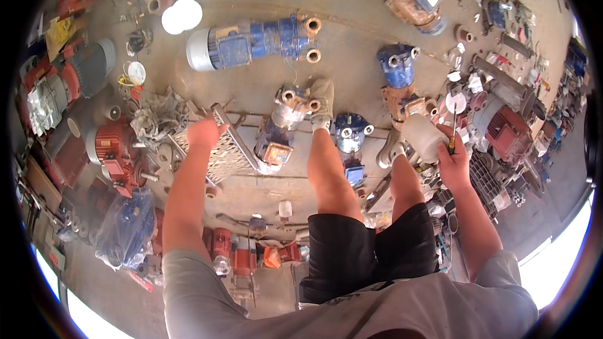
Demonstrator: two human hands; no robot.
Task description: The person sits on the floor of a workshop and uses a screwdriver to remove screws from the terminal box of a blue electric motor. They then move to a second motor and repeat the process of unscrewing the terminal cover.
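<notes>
My right hand (453, 162) is closed on a screwdriver (451, 144) with a yellow and dark handle, its thin shaft pointing away from me. Against the same hand's fingers sits a pale, whitish cylindrical container (422, 138), apparently held too. Over a metal grating (223, 157) with a raised frame, my left hand (204, 133) is closed; whether it grips the frame is hidden. Just right of the grating stands a silver and rusty gear motor (274, 132). Between my feet is a blue motor unit (352, 135).
A large blue motor (245, 44) lies ahead, with a blue and rusty one (401, 81) by my right foot. Red motors (116, 150) and crumpled grey cloth (160, 113) are on the left. Mixed parts and a red motor (505, 129) crowd the right.
</notes>
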